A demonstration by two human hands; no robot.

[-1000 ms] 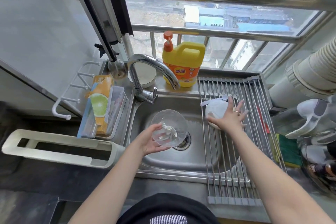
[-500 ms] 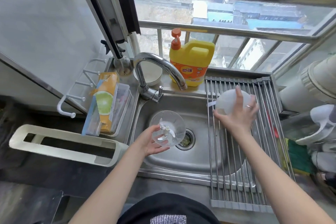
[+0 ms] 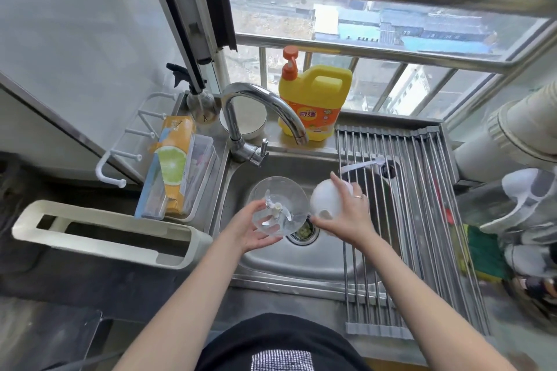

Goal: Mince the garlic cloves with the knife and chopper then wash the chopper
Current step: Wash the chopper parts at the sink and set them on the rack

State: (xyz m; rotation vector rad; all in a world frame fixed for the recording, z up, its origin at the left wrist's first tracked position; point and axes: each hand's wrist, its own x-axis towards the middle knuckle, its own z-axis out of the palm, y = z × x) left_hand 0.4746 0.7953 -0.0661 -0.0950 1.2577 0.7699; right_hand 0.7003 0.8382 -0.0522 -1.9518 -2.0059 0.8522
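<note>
Holding the clear chopper bowl (image 3: 277, 205) over the steel sink (image 3: 265, 262), the person's left hand (image 3: 251, 227) cups it from below, fingers and thumb curled round its lower wall, so that grip is grasping the bowl. A white blade spindle (image 3: 275, 209) stands inside the bowl. Just beside it, the right hand (image 3: 346, 214) wraps the white chopper lid (image 3: 325, 197), that grip grasping the lid, whose edge sits close to the bowl's rim; whether the two touch cannot be told. A white pull strap (image 3: 363, 164) trails from the lid across the roll-up drying rack (image 3: 422, 220), which spans the sink's right side. Bits of green scrap lie in the drain strainer (image 3: 303, 230) below the bowl. The curved faucet (image 3: 262, 105) arches above the basin, with a yellow dish soap jug (image 3: 315, 102) on the ledge behind it. On the surface to the left sit a clear bin holding an orange box (image 3: 174, 166) and a white rack (image 3: 102, 232).
</note>
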